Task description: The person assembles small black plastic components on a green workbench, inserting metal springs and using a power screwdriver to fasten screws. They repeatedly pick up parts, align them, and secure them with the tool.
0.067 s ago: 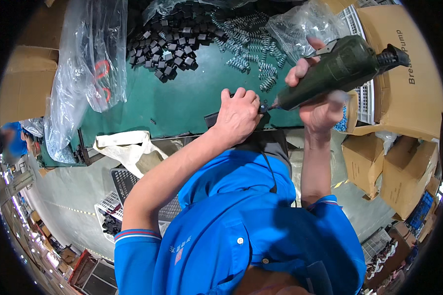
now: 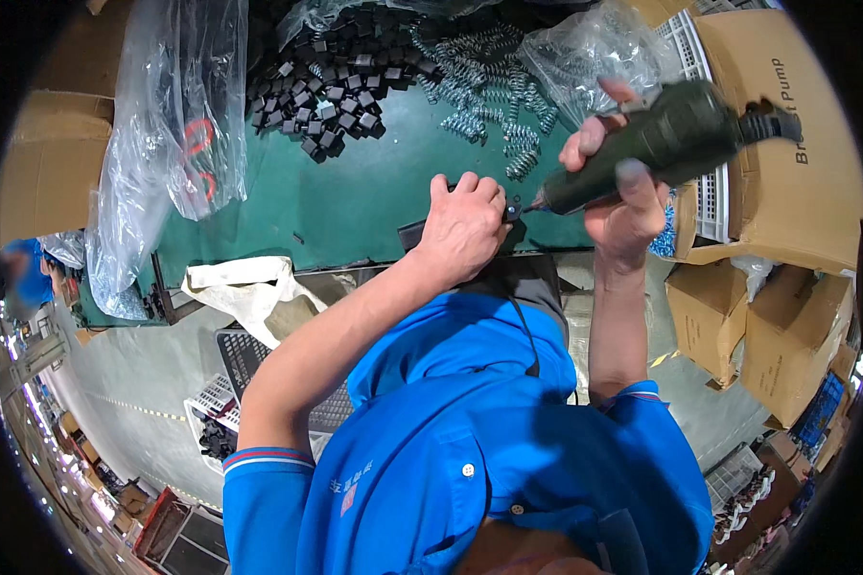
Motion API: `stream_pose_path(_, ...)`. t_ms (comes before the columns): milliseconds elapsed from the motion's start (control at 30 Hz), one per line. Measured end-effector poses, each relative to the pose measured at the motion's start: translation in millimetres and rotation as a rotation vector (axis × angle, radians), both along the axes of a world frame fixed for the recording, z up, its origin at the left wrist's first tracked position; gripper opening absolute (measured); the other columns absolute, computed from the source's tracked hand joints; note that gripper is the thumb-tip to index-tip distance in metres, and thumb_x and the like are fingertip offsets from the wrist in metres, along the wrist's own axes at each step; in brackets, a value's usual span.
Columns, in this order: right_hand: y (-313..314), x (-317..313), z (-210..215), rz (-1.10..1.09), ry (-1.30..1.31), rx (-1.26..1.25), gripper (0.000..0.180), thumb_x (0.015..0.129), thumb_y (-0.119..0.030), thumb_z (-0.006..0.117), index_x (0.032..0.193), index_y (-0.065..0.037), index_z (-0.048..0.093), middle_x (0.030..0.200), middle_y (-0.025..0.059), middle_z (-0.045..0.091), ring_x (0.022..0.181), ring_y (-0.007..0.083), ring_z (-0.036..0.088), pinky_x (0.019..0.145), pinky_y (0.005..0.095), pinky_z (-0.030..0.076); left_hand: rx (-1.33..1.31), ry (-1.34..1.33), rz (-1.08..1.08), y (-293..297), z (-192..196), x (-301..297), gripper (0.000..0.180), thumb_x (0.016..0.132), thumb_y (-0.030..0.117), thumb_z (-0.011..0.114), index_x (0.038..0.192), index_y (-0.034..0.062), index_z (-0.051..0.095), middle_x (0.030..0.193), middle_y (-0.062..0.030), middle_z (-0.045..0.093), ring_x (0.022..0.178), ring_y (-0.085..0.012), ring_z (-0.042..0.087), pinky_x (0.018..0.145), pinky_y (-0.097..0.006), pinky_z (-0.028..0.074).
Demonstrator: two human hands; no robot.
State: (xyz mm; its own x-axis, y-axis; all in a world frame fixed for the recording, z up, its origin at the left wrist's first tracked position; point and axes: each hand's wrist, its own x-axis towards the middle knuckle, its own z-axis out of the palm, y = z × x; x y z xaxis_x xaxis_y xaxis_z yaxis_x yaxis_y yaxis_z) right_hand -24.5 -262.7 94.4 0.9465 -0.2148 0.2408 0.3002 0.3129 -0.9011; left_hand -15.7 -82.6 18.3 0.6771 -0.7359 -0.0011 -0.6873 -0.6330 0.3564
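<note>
My left hand is closed around a black block-like part at the near edge of the green table; most of the part is hidden under the fingers. In my right hand lies a dark green electric screwdriver, held sideways with its bit pointing left. The bit's tip is at the right end of the black part, close to my left fingers; whether it touches cannot be made out. Farther back are a pile of small black square pieces and a heap of metal coil springs.
The green table carries clear plastic bags at left and back right. Cardboard boxes and a white crate stand at right. A white cloth sack hangs at the front edge. A person in blue is far left.
The screwdriver's rear end has dipped slightly toward me and its body has shifted a little right. My right thumb has moved left along it. My left hand stays in place.
</note>
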Motion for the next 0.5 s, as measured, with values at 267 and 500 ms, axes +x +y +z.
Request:
stream_pose_path(267, 13.2, -8.0, -6.8, -0.044, 0.032, 0.092, 0.065, 0.085, -0.033, 0.069, 0.131, 0.007, 0.047, 0.088, 0.0072, 0.057, 0.078, 0.0192, 0.056, 0.077, 0.0359, 0.046, 0.009, -0.006, 0.003, -1.4, -2.0, -0.7, 0.034, 0.078, 0.031, 0.074, 0.102, 0.0083, 0.065, 0.097, -0.0046, 0.057, 0.100, -0.0242, 0.055, 0.083, -0.046, 0.038)
stream_pose_path(500, 16.8, -10.3, -8.1, -0.081, 0.060, 0.055, 0.065, 0.084, -0.035, 0.069, 0.131, 0.005, 0.048, 0.088, 0.0071, 0.057, 0.078, 0.0188, 0.056, 0.078, 0.0361, 0.046, 0.003, -0.004, 0.000, -1.2, -0.9, -0.6, 0.033, 0.078, 0.031, 0.074, 0.099, 0.0080, 0.065, 0.096, -0.0047, 0.057, 0.099, -0.0243, 0.054, 0.082, -0.046, 0.038)
